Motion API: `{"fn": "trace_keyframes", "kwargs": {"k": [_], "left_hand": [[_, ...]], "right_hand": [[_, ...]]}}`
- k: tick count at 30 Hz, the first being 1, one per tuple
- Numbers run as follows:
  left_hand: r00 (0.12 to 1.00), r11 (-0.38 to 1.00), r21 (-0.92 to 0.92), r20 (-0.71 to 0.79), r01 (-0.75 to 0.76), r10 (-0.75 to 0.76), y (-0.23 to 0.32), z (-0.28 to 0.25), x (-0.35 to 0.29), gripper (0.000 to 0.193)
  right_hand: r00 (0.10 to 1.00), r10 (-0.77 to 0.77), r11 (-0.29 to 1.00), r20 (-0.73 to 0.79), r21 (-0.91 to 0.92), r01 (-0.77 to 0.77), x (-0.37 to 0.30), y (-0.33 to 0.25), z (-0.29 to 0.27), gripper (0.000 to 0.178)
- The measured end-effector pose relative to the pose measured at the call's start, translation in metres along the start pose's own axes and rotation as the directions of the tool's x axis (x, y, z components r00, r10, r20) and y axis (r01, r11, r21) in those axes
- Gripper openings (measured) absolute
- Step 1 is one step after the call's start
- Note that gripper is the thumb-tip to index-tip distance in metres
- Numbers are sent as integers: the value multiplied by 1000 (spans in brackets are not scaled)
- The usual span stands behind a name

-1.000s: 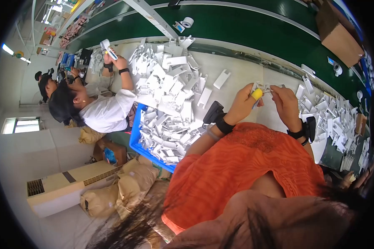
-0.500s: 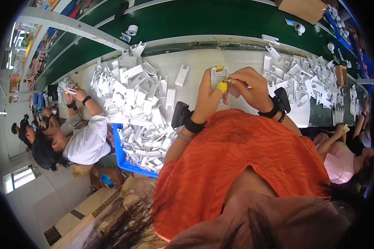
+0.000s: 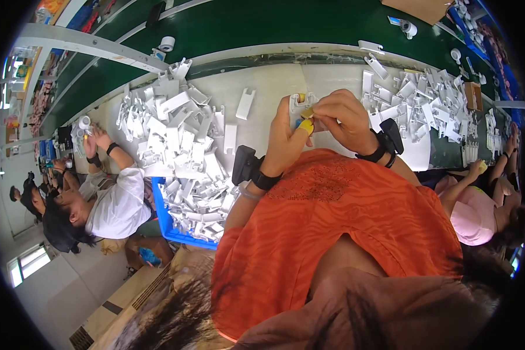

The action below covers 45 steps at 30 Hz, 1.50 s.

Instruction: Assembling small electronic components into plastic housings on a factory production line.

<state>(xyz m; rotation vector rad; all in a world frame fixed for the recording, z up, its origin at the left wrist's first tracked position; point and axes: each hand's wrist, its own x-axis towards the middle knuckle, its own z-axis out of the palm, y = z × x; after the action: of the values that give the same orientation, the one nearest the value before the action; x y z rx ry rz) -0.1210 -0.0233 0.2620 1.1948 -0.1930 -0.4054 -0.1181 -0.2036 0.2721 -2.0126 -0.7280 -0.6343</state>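
Observation:
My left hand (image 3: 283, 140) is closed around a white plastic part (image 3: 295, 105), one of the same sort as those on the table. A yellow cover (image 3: 307, 125) wraps the tip of its thumb. Up against that part, my right hand (image 3: 349, 119) pinches a small flat yellowish piece (image 3: 308, 112) between thumb and fingers. What kind of piece it is cannot be made out. Both hands are close together over the table's middle, and the fingers partly hide the white part. A spot of blue shows beside the left thumb.
A heap of white plastic parts (image 3: 178, 125) lies at the left, over a blue bin (image 3: 167, 228) full of more. Another heap (image 3: 423, 108) lies at the right. Beyond runs a green conveyor belt (image 3: 262, 29). A co-worker in white (image 3: 119, 204) sits left; one in pink (image 3: 471, 216) sits right.
The whole view has shifted slightly to the left. The yellowish piece in my right fingers has tilted and shows more of its flat face against the white part. Both hands keep their hold.

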Motion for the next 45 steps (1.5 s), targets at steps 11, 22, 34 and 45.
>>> {"fn": "trace_keyframes", "kwargs": {"k": [11,22,34,45], "left_hand": [[999,988,147,6,-46,46,0,1,5,44],[998,981,184,1,-65,66,-5,-1,5,42],[996,987,132,3,-87,88,-12,0,8,38],[999,989,148,-25,-21,25,-8,0,14,33]], "right_hand": [[1000,14,1000,-18,-14,-14,-2,6,4,32],[1000,29,999,10,-43,-28,-2,6,5,29],[998,47,998,48,-50,-44,2,6,2,24],[996,88,995,30,-43,-87,0,10,9,26]]}}
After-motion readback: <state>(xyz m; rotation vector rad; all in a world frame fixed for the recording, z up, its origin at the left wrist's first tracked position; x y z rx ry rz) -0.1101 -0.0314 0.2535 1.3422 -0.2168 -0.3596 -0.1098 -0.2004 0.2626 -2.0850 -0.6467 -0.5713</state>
